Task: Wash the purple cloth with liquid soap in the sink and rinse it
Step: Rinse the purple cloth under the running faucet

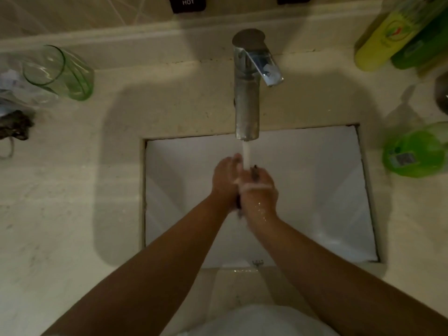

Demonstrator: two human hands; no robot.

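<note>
Both my hands are pressed together over the white sink (315, 190), under the water running from the steel tap (247, 98). My left hand (224, 180) and my right hand (260, 192) squeeze the purple cloth (255, 174) between them. Only small dark bits of the cloth show, at my right fingertips and between the heels of my hands. White foam lies across my right hand's fingers. The green liquid soap bottle (414, 154) lies on the counter to the right of the sink.
A green glass tumbler (60, 73) lies on its side at the counter's back left, next to a clear bag and a dark clump (14, 127). Yellow and green bottles (392, 37) stand at the back right. A white cloth shows at the bottom edge.
</note>
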